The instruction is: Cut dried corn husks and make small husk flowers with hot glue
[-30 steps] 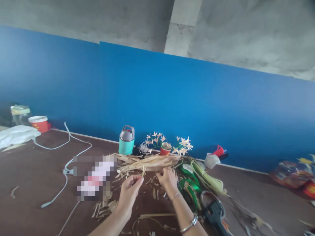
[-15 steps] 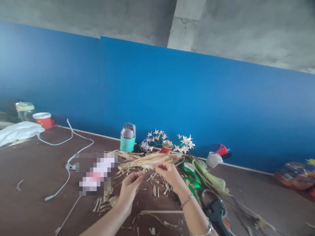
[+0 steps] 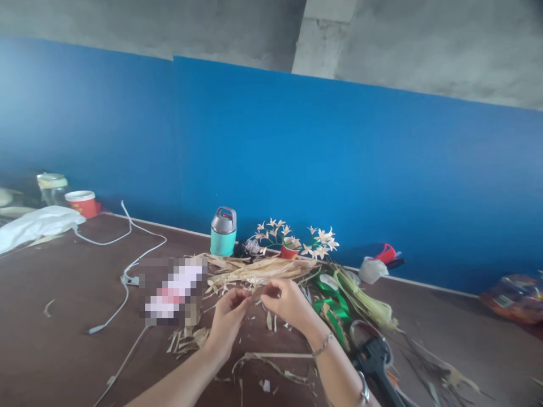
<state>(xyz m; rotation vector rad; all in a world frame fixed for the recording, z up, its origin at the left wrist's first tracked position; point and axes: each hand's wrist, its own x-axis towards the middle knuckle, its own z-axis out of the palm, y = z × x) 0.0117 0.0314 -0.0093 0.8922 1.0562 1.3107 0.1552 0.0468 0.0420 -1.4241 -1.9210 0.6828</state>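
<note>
My left hand [image 3: 231, 314] is pinched, thumb against fingers, over the middle of the brown table. Close by on the right, my right hand [image 3: 286, 302] also pinches, its fingertips a short gap from the left ones. Whatever sits between the fingers is too small and blurred to name. Just beyond the fingertips lies a heap of dried pale husk strips [image 3: 271, 268]. Cut husk scraps [image 3: 189, 341] are strewn near my left wrist. Beside my right forearm are a green ribbon roll [image 3: 335, 305] and a black glue gun [image 3: 375, 362].
A teal flask [image 3: 223, 240] and a red cup [image 3: 290, 250] among pale husk flowers [image 3: 324, 242] stand by the blue partition [image 3: 297, 152]. A bundle of green-yellow strips [image 3: 369, 302] lies right. White cables [image 3: 127, 288] and a pixelated patch [image 3: 173, 294] are left.
My hands have come closer together, the right one shifting slightly left and the left one slightly up and right. The whole view has shifted a little.
</note>
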